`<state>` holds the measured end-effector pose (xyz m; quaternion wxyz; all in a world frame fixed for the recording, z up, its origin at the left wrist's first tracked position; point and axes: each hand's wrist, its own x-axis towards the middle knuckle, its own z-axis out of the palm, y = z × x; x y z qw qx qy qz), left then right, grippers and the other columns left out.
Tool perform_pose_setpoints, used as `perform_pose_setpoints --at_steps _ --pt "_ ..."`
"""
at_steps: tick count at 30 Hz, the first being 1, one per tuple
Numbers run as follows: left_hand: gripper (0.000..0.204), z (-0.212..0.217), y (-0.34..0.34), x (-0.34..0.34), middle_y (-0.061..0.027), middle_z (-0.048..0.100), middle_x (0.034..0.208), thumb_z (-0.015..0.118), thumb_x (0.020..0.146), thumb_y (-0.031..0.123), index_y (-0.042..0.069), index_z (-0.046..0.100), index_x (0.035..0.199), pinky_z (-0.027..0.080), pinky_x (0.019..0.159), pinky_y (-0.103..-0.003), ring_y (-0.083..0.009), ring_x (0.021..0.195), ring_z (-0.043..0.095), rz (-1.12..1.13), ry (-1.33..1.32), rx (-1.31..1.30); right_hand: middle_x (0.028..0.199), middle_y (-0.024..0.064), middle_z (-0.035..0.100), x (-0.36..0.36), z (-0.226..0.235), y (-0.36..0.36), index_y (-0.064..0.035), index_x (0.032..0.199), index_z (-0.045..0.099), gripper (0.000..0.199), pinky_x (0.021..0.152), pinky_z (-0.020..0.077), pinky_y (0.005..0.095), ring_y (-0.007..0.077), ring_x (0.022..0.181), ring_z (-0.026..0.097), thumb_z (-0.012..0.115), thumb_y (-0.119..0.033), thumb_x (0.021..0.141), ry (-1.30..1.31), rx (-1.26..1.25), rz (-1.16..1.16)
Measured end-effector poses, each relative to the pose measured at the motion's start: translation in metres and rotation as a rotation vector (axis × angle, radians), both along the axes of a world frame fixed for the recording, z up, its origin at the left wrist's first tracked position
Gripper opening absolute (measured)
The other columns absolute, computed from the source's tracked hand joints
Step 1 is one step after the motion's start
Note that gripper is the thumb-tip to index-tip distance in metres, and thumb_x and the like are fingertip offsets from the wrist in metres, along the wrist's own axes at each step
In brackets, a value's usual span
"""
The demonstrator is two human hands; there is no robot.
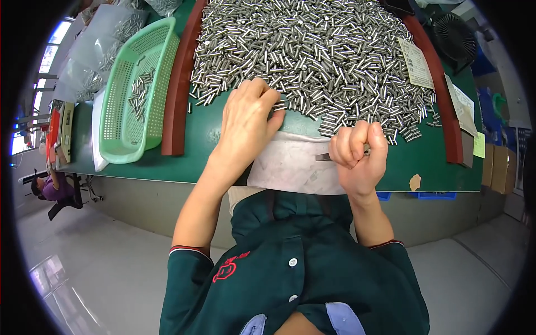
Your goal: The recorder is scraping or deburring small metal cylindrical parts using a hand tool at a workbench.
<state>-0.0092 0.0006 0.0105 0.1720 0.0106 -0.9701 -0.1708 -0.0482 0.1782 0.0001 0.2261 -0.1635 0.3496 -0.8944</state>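
Across the green tabletop (pixel 209 125) spreads a heap of short, shiny metal pins (pixel 312 61). My left hand (pixel 248 114) is at the heap's near edge with its fingers curled down. Its fingertips are hidden, and a few pins show by the gap between thumb and forefinger. My right hand (pixel 360 153) is closed in a fist, palm side up, just in front of the heap. From its little-finger side sticks out a flat grey metal piece (pixel 322 157); the rest is covered by the fingers. Between my hands lies a whitish, stained cloth-like sheet (pixel 296 164) reaching the table's front edge.
Dark red rails (pixel 177 106) flank the heap. Left of it stands a green perforated basket (pixel 114 131) with some pins inside, beside clear bags of pins (pixel 100 64). Paper slips (pixel 416 62) lie at right, near a black fan (pixel 453 39). A person (pixel 56 187) sits far left.
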Motion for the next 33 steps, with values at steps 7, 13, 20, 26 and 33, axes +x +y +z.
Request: perform_pose_setpoints --at_steps 7,13,20,26,33 --pt "0.01 -0.001 0.001 -0.008 -0.0078 0.049 0.072 0.063 0.063 0.008 0.003 0.058 0.069 0.038 0.066 -0.035 -0.0248 0.073 0.049 -0.008 0.044 0.079 0.043 0.0004 0.027 0.0 0.004 -0.001 -0.0071 0.053 0.029 0.038 0.037 0.0192 0.0229 0.0074 0.039 0.021 0.025 -0.019 0.09 0.009 0.008 -0.012" --pt "0.005 -0.004 -0.006 -0.008 -0.0074 0.05 0.071 0.061 0.063 0.005 0.004 0.058 0.067 0.037 0.064 -0.034 -0.0244 0.072 0.049 0.009 0.024 0.074 0.044 0.0006 0.028 -0.003 0.001 -0.001 -0.0072 0.053 0.029 0.039 0.038 0.0196 0.023 0.0075 0.039 0.021 0.025 -0.02 0.09 0.025 0.005 0.001" --pt "0.007 -0.009 0.003 -0.012 -0.0072 0.05 0.069 0.063 0.062 0.009 0.004 0.058 0.066 0.035 0.065 -0.034 -0.0235 0.071 0.049 0.054 0.008 0.11 0.044 0.0009 0.028 0.001 0.001 0.002 -0.007 0.053 0.029 0.039 0.038 0.0203 0.0232 0.0079 0.039 0.022 0.025 -0.02 0.089 0.02 0.004 0.003" --pt "0.003 -0.013 0.008 -0.016 -0.0064 0.052 0.06 0.061 0.062 0.004 0.002 0.058 0.064 0.039 0.057 -0.033 -0.0223 0.059 0.051 0.148 0.038 0.064 0.045 0.0013 0.028 0.001 -0.001 0.0 -0.0068 0.053 0.029 0.038 0.038 0.0206 0.0233 0.0083 0.04 0.023 0.026 -0.02 0.089 0.016 -0.001 0.003" --pt "0.004 0.002 0.001 -0.025 -0.0076 0.051 0.06 0.059 0.061 0.002 0.004 0.056 0.061 0.033 0.057 -0.034 -0.0234 0.06 0.051 0.118 0.078 0.171 0.046 0.0009 0.028 -0.007 0.003 -0.002 -0.0067 0.054 0.03 0.039 0.039 0.0211 0.0236 0.0086 0.041 0.024 0.026 -0.02 0.09 0.02 -0.016 0.002"
